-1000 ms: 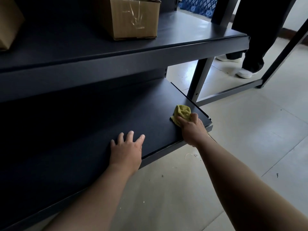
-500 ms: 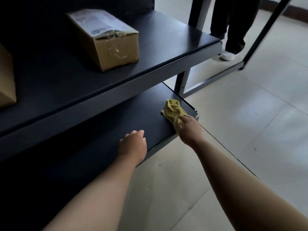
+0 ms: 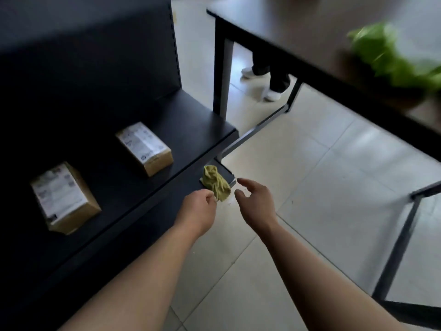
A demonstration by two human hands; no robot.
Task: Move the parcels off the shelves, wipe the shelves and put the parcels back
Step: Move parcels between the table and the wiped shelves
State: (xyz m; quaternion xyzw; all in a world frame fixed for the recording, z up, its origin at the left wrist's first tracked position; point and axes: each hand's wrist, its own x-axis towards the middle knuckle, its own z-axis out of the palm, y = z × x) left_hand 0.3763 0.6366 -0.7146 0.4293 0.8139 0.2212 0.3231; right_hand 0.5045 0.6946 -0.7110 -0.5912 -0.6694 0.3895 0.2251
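The left hand (image 3: 198, 210) pinches the near edge of the cloth (image 3: 214, 180), which lies on the right front corner of the lower shelf (image 3: 224, 173). The right hand (image 3: 256, 203) hovers just beside it, fingers apart, holding nothing. 2 parcels stand on the upper shelf (image 3: 195, 125): the left parcel (image 3: 63, 198) and the right parcel (image 3: 145, 146). Beyond are a table (image 3: 286, 27) and a person's legs (image 3: 274, 72).
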